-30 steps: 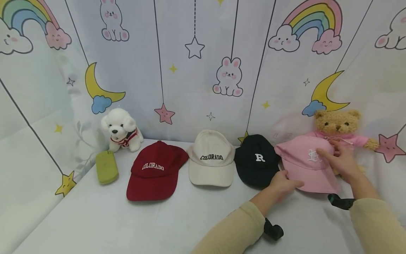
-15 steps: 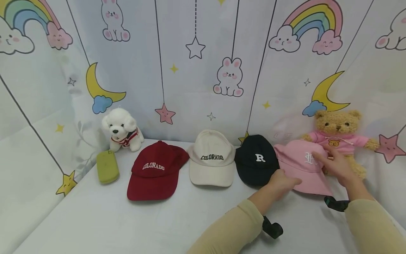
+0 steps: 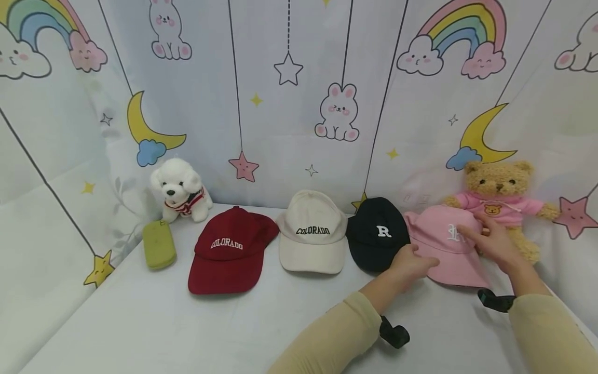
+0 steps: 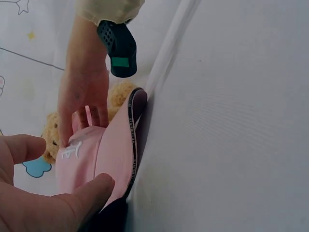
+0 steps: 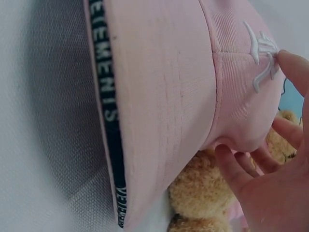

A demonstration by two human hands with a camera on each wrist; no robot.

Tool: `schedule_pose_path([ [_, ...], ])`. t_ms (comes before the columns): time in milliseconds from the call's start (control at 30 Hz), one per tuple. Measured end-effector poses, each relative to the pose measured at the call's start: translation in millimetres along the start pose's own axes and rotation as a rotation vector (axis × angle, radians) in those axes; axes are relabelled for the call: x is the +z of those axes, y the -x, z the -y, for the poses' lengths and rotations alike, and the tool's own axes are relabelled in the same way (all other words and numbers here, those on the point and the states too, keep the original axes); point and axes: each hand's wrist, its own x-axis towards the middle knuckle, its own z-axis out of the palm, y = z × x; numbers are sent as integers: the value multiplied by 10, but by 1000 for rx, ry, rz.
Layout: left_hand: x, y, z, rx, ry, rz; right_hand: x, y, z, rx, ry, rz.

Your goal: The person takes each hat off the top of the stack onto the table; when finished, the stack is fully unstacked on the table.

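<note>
In the head view, a pink baseball cap [image 3: 446, 249] with white embroidery stands at the right of the cap row. My right hand [image 3: 496, 244] holds its crown, thumb on the front by the embroidery, other fingers against the side, as the right wrist view shows on the crown [image 5: 241, 92]. My left hand [image 3: 411, 265] is before the black cap [image 3: 376, 234], which bears a white R. Its thumb reaches over the pink brim; whether it touches is unclear. Thumb and index finger [image 4: 24, 147] stand apart in the left wrist view, nothing between them. Its other fingers are hidden.
A cream Colorado cap [image 3: 310, 234] and a dark red Colorado cap [image 3: 229, 254] stand farther left. Beyond them are a green pouch-like object [image 3: 159, 245] and a white plush dog [image 3: 179, 192]. A teddy bear [image 3: 499, 182] sits behind the pink cap, against a printed backdrop [image 3: 261, 124].
The pink cap and my right hand shifted left during the first half second, uncovering more of the bear. Since then my left hand has drawn back slightly left; the right is nearly still.
</note>
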Motion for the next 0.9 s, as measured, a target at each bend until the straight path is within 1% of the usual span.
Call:
schedule_pose_path([
  [100,-28,-12,20,38,83,6,-7,14,24,-2,12,1],
  [233,-83,-11,20,70,149,24,-21,14,50,-8,22,0],
  [367,-152,6,-5,77,157,43,-35,15,76,-30,31,-13],
  [467,-207,23,-35,75,143,54,-47,36,107,-48,43,-25],
  [600,-289,42,-60,94,135,78,-59,87,151,-80,72,-48],
  [767,-422,50,-41,138,163,137,-23,150,166,-101,166,-57],
  [900,-526,62,-13,157,186,171,56,191,154,-145,259,-79],
])
